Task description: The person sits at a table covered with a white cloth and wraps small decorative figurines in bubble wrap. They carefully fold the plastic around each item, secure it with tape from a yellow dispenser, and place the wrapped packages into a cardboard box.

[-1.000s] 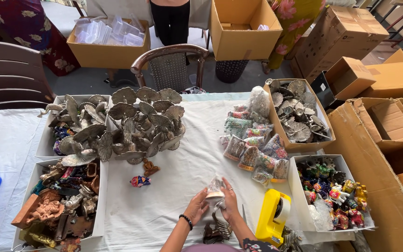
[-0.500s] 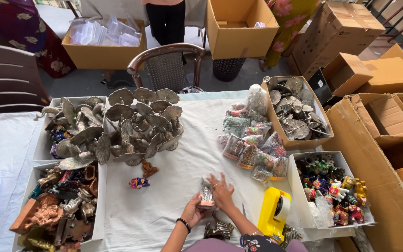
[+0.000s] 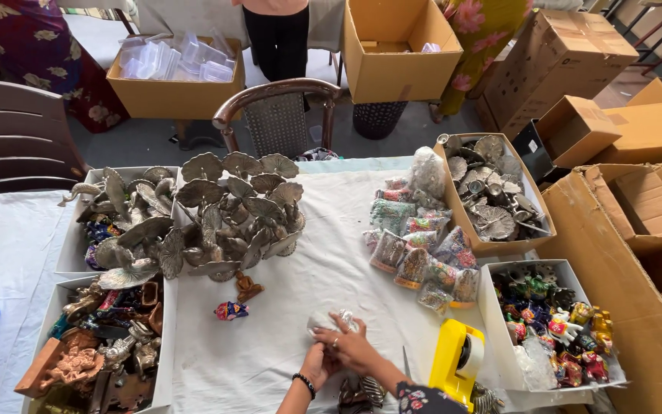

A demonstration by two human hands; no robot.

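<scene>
A: State the condition of each hand.

B: The right hand (image 3: 352, 346) lies palm-down on the white tablecloth (image 3: 331, 230), fingers curled over a small clear-wrapped silver piece (image 3: 329, 320) and gripping it from above. The left hand (image 3: 317, 364) sits under and just behind the right one, wrist banded with a dark bracelet; whether its fingers are closed on the piece cannot be determined (the right hand covers them).

A: Locate the wrapped piece relative to the yellow tape dispenser (image 3: 457, 360).

B: It is to the left of the dispenser and slightly farther from the person, resting on the cloth, near but not touching it.

A: List the remaining items, using the same reference.

B: Beyond the dispenser, toward the far table edge: a cluster of clear-wrapped painted figurines (image 3: 415, 245). To the dispenser's right, just beside it: a white tray of coloured figurines (image 3: 553, 322). Beyond that tray: a cardboard tray of silver metal parts (image 3: 492, 192). Well to the left of the dispenser: a heap of silver peacock-tail ornaments (image 3: 231, 215), partly in a white tray. In front of that heap lie one small brown figurine (image 3: 248, 287) and one small multicoloured figurine (image 3: 231, 310), both loose on the cloth. At the far left, nearest the person: a tray of brown and metal figures (image 3: 101, 353). A wooden chair (image 3: 277, 115) stands behind the table.
</scene>
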